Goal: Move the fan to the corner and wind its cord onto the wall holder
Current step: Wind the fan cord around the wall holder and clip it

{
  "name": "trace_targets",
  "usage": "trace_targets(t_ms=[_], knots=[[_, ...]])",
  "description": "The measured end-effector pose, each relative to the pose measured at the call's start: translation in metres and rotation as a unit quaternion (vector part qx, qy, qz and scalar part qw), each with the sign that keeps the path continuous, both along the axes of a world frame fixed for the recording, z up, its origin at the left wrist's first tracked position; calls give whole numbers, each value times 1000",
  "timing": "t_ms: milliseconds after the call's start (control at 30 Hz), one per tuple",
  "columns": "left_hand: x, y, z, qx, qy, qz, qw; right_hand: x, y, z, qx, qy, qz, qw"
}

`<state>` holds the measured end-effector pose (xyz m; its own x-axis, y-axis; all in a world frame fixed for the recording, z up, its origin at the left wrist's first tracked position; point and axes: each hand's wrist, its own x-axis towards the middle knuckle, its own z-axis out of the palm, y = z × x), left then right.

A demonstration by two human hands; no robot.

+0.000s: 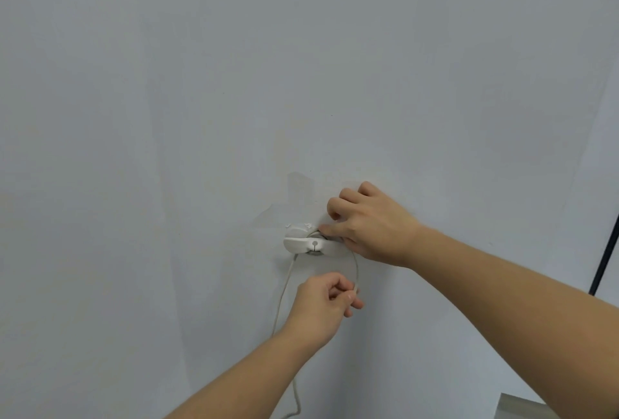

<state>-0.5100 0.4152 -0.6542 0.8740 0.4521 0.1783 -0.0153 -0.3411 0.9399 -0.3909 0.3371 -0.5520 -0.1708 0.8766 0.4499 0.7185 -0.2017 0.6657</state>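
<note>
Step in hand, as judged: winding cord (283,298) onto holder (303,243), fixed to wall (167,117).

Left hand (323,304), below holder: pinching cord loop between thumb and fingers. Feed slack evenly, no kinks.

Right hand (371,222), touching holder's right side: fingers pressed together on wound turns. Maintain pressure.

Fan: not visible.

Count: one holder, one cord, two hands.
</note>
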Motion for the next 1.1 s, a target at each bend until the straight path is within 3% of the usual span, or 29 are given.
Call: trace_targets(t_ms=[567, 1100], knots=[[14, 7, -3, 135, 45, 48, 989, -2, 4, -1, 8, 24, 10, 1000], [17, 1, -6, 145, 3, 17, 989, -10, 11, -4, 36, 47, -32, 998]])
